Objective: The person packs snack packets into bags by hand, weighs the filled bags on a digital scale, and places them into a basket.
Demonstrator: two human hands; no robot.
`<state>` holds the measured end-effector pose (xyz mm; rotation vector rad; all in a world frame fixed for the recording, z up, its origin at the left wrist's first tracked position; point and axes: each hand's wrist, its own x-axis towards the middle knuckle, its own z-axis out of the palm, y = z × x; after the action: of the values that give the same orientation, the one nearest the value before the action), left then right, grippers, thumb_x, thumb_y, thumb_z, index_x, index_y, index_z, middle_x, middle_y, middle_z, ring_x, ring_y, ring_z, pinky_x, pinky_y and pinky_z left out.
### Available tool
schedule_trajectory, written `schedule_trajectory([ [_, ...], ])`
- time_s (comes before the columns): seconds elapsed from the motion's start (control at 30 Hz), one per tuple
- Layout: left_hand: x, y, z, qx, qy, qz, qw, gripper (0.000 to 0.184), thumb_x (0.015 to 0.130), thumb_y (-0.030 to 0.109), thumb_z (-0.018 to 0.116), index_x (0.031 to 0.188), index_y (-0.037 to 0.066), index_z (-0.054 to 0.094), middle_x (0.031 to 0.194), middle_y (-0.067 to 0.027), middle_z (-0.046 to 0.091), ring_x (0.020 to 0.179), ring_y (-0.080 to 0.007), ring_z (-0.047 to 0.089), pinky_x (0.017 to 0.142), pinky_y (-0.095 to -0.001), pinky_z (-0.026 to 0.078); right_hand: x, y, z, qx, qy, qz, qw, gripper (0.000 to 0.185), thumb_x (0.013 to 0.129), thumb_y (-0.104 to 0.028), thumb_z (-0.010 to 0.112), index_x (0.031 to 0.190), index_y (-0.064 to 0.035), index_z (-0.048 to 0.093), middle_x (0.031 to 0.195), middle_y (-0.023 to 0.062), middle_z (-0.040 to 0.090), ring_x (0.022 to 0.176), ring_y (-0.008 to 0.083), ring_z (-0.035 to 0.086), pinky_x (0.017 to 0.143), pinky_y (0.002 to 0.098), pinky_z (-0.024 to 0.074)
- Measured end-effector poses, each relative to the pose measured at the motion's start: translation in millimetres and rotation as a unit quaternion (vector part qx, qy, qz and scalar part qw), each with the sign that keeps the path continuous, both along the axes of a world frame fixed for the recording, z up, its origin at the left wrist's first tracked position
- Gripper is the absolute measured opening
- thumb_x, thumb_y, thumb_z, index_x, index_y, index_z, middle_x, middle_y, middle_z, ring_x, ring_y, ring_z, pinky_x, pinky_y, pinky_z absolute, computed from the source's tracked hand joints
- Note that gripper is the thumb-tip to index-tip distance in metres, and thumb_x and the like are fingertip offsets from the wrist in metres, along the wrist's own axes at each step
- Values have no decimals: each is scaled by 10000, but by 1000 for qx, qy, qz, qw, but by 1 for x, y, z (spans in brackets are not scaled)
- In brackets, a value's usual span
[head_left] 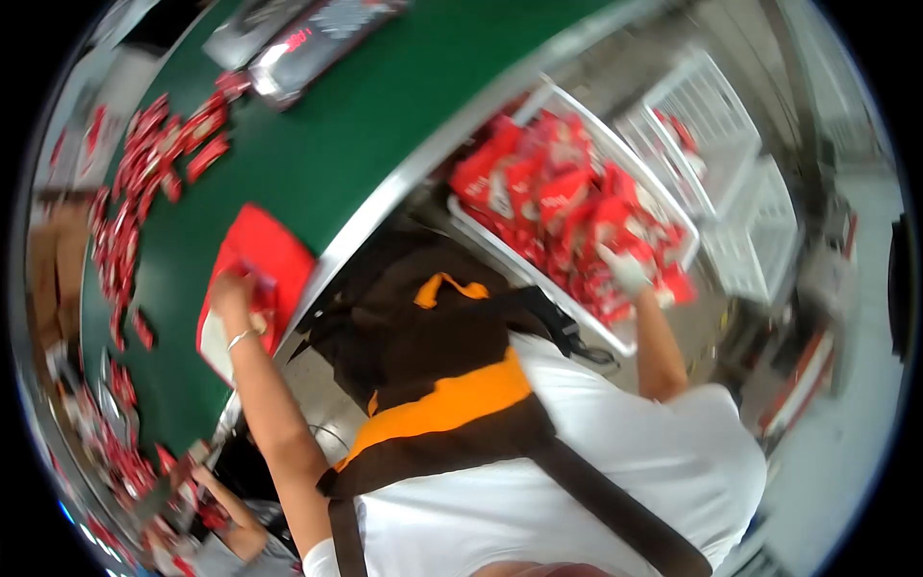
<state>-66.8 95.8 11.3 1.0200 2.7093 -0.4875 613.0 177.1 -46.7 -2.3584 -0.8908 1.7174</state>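
Note:
My left hand [234, 296], bare with a bracelet at the wrist, is closed on a red bag [252, 231] at the near edge of the green table [317, 154]. Some small packaging shows by its fingers, too blurred to make out. On the right, my right hand [630, 274], in a whitish glove, reaches down among red packed bags [562, 197] that fill a white crate [663, 183]. It touches the bags, but blur hides whether its fingers grip one.
Many small red packets [144, 163] lie along the table's far left side. A scale [312, 43] with a red display stands at the top. More white crates [755, 231] are at the right. Another person's arm [231, 500] shows at the lower left.

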Motion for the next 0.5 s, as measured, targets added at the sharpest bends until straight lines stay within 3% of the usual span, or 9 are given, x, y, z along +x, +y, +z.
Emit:
schedule_trajectory([
  [0.07, 1, 4, -4, 7, -17, 28, 999, 404, 782, 413, 676, 1003, 82, 744, 1047, -165, 719, 984, -318, 698, 804, -439, 565, -2, 35, 22, 6, -109, 217, 970, 595, 918, -515, 608, 1213, 1, 637, 1143, 186, 673, 1001, 285, 658, 884, 402, 504],
  [0.13, 18, 10, 10, 6, -12, 48, 999, 337, 822, 331, 625, 1002, 72, 746, 1076, -157, 718, 1008, -322, 695, 858, -422, 546, -23, 74, 43, 152, -183, 284, 929, 650, 911, -534, 624, 1252, 19, 620, 1232, 211, 648, 1129, 291, 615, 1006, 371, 441],
  [0.17, 29, 15, 30, -67, -52, 34, 996, 288, 850, 267, 600, 998, 70, 748, 1081, -157, 718, 1019, -333, 691, 896, -429, 536, -50, 89, 50, 287, -124, 257, 914, 554, 932, -437, 629, 1223, 35, 628, 1202, 192, 663, 1110, 271, 623, 988, 356, 451],
  [0.2, 32, 11, 24, -36, -3, -4, 999, 234, 867, 209, 598, 983, 78, 753, 1077, -159, 720, 1019, -324, 695, 882, -411, 550, -77, 105, 58, 410, -61, 246, 876, 457, 953, -339, 634, 1194, 50, 637, 1172, 173, 678, 1091, 251, 632, 971, 341, 462],
  [0.23, 33, 10, 21, -15, -16, 23, 999, 215, 865, 176, 600, 980, 85, 756, 1071, -153, 723, 1013, -310, 700, 851, -399, 563, -117, 119, 75, 449, 5, 234, 862, 405, 958, -289, 630, 1185, 47, 640, 1157, 163, 681, 1073, 233, 632, 965, 332, 464],
  [0.33, 29, 7, 11, 16, -36, 52, 998, 205, 853, 138, 614, 991, 99, 761, 1048, -140, 732, 987, -281, 713, 735, -384, 594, -279, 136, 131, 499, 210, 291, 789, 322, 948, -196, 641, 1182, 24, 641, 1106, 126, 690, 1036, 189, 625, 948, 305, 469],
  [0.4, 31, 5, 9, 7, -50, 37, 998, 201, 858, 137, 604, 965, 75, 762, 1020, -152, 734, 949, -302, 718, 658, -423, 597, -380, 133, 153, 431, 201, 411, 778, 323, 930, -183, 651, 1190, 7, 643, 1123, 132, 682, 1032, 193, 633, 946, 296, 469],
  [0.47, 37, -7, -15, 52, -37, -8, 998, 233, 858, 163, 591, 976, 45, 753, 1032, -196, 713, 925, -341, 700, 617, -470, 586, -474, 154, 126, 591, 200, 517, 585, 360, 872, -195, 678, 1196, -44, 643, 1244, 172, 623, 1104, 319, 622, 964, 364, 483],
  [0.5, 41, -16, -46, 71, 15, -52, 996, 293, 853, 172, 576, 1041, -1, 720, 1095, -260, 665, 979, -393, 661, 599, -496, 576, -523, 167, 112, 611, 208, 526, 554, 395, 864, -227, 679, 1220, -63, 630, 1275, 181, 601, 1147, 343, 589, 987, 387, 470],
])
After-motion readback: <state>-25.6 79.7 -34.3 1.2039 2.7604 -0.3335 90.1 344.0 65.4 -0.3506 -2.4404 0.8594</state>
